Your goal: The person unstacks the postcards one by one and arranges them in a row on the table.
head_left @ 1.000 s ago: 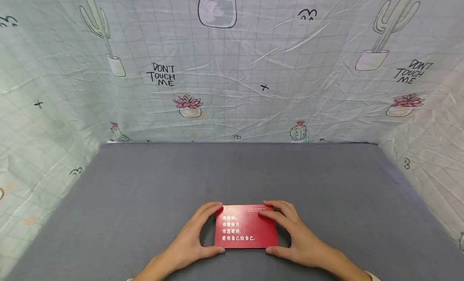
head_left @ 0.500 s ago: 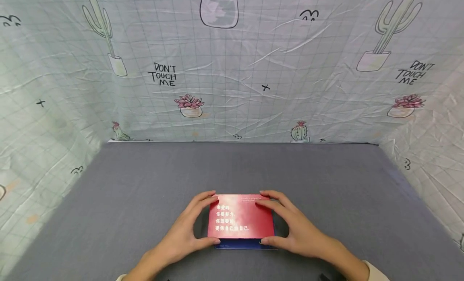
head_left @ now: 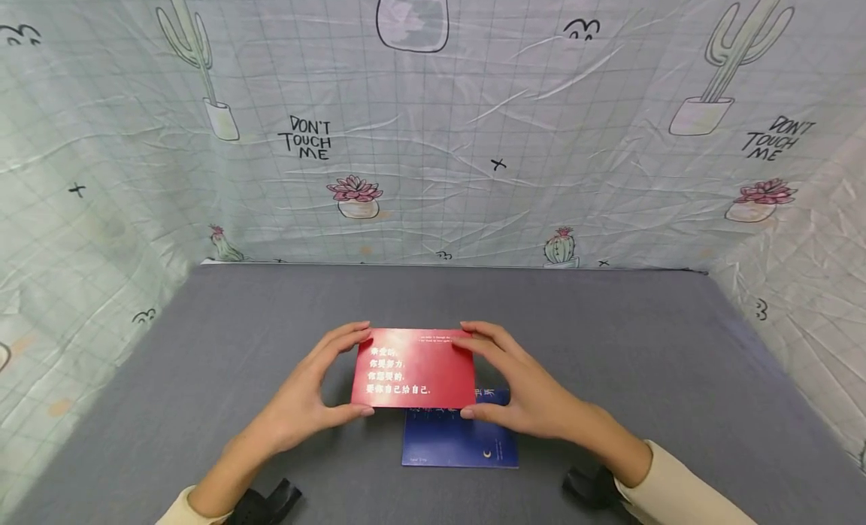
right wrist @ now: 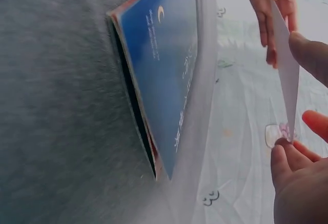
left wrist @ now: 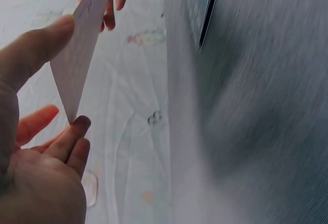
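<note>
A red postcard [head_left: 422, 367] with white Chinese lettering is held up over the table by both hands. My left hand [head_left: 304, 389] grips its left side, thumb on the near edge and fingertips on the far edge. On the right side my right hand [head_left: 524, 382] pinches it the same way. In the left wrist view the postcard [left wrist: 79, 60] looks thin and its underside pale. Below it, on the table, lie dark blue postcards [head_left: 453, 442] with white lettering and a crescent moon. The right wrist view shows several layers in this stack [right wrist: 164, 65], slightly fanned at the edge.
The grey tabletop [head_left: 304, 307] stretches out around the hands. A pale cloth [head_left: 433, 134] printed with cacti hangs behind it and along both sides. Black wrist devices [head_left: 588, 487] show under the cream sleeves [head_left: 676, 480].
Both hands have lifted the red postcard off the stack and carried it away from the body and to the left. The blue postcard beneath has come into view.
</note>
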Demonstrator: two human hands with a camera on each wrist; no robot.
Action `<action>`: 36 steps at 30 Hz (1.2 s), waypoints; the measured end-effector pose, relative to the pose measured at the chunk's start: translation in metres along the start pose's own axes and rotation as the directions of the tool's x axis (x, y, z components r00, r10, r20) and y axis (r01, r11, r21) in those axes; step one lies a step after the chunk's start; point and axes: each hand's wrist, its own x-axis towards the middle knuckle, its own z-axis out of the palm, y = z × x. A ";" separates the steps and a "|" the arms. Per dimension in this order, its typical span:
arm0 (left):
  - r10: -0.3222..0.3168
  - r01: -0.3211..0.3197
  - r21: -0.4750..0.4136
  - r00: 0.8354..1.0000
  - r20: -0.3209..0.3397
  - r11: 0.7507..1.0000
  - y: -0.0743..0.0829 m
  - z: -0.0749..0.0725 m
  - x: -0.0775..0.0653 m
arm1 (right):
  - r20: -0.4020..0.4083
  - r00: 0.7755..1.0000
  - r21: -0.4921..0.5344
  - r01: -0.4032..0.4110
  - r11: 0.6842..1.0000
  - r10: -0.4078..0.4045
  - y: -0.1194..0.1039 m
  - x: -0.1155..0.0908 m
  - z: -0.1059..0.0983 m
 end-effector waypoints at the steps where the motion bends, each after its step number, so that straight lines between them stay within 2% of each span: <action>1: 0.003 -0.003 0.006 1.000 -0.003 1.000 -0.002 -0.003 0.001 | -0.009 1.000 -0.004 0.009 1.000 -0.009 0.001 0.004 0.001; 9: 0.009 -0.008 0.030 0.999 -0.049 1.000 -0.017 -0.017 0.006 | -0.035 0.999 -0.003 0.026 1.000 -0.026 0.006 0.032 0.013; 14: -0.020 0.021 0.031 0.998 -0.053 0.999 -0.027 -0.026 0.007 | -0.028 1.000 0.006 0.008 1.000 -0.007 0.009 0.048 0.020; 20: -0.025 0.023 -0.059 0.999 -0.043 0.998 -0.037 -0.038 0.012 | -0.024 0.999 0.011 -0.025 1.000 0.025 0.011 0.068 0.026; 22: -0.042 0.039 -0.064 0.998 -0.045 0.997 -0.041 -0.042 0.014 | -0.020 0.999 0.011 -0.043 0.999 0.044 0.011 0.076 0.028; 27: -0.091 0.089 -0.031 0.994 -0.060 0.996 -0.048 -0.051 0.018 | -0.017 0.998 0.021 -0.067 0.998 0.068 0.011 0.094 0.032; 36: -0.138 0.140 0.045 0.989 -0.055 0.989 -0.060 -0.067 0.026 | 0.006 0.994 0.032 -0.113 0.993 0.113 0.018 0.123 0.040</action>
